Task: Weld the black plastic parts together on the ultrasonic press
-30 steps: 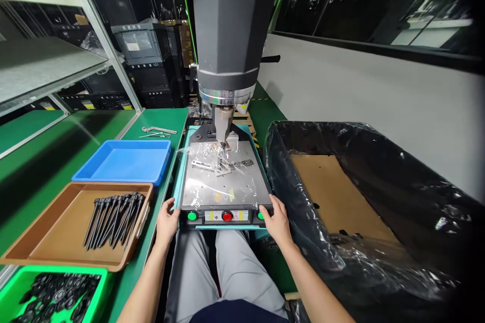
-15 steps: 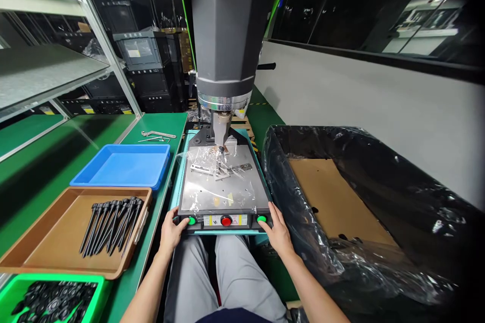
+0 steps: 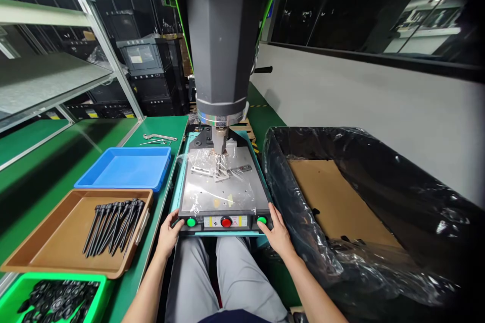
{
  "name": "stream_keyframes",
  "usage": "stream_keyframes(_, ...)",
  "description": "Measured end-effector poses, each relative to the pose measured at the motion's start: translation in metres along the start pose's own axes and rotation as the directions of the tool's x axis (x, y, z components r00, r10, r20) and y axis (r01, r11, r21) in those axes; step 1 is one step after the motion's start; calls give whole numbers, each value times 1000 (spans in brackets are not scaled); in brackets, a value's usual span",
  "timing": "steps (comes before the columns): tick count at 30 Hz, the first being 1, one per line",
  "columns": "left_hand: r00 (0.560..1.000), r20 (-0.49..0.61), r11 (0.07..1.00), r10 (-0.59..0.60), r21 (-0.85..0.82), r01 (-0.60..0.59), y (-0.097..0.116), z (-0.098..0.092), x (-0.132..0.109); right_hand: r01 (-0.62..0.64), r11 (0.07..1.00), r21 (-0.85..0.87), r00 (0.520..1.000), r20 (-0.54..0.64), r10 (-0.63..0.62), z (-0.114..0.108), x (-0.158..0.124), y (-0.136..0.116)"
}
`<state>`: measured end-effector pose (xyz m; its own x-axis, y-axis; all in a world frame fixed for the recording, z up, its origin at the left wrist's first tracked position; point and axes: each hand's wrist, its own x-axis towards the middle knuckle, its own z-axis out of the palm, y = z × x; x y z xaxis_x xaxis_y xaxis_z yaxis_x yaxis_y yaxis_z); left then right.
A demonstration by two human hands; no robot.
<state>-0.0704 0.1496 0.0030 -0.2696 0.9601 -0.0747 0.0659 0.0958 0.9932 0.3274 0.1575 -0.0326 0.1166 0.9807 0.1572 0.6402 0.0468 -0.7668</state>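
Note:
My left hand (image 3: 168, 234) curls round the front left corner of the press's base (image 3: 223, 197), thumb beside the left green button (image 3: 191, 222). At the front right corner my right hand (image 3: 278, 234) grips the base, thumb next to the right green button (image 3: 261, 220). A red button (image 3: 226, 222) sits between the two green ones. The grey press head (image 3: 222, 60) hangs above the plate. Its narrow tip (image 3: 220, 149) is down on a small metal fixture (image 3: 220, 169) under clear film.
A brown tray (image 3: 49, 247) at my left holds several black pins (image 3: 113, 222). Behind it lies a blue tray (image 3: 125, 169), and nearer me a green bin (image 3: 56, 300) of black parts. A black-lined box (image 3: 341, 197) stands at the right. Metal tools (image 3: 159, 137) lie on the green bench.
Both hands slid in from the base's sides to the front corners by the green buttons. The press head has come down toward the fixture.

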Motion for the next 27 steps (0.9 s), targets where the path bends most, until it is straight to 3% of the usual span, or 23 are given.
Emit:
stream_keyframes(7,999,-49,1000,11,25,-10,6,7,2,-9,999,53,998,-54,12,-4,3,-5)
stream_keyframes(13,989,-105,979,101,186,-80,10,18,0,83,994,65,956,-288,-61,-10,18,-53)
stream_keyframes(19,964,-164,919,211,369,-138,18,24,-9,-22,941,339,995,-85,54,18,39,-90)
stream_keyframes(22,937,-224,908,267,384,-167,18,27,-23,-77,897,435,989,-79,122,26,44,-97)
stream_keyframes(24,938,-267,930,221,348,-119,14,30,-35,-130,842,523,979,-68,193,25,43,-102)
stream_keyframes(27,972,-233,981,-3,190,49,4,38,-51,-259,632,730,954,88,288,17,36,-113)
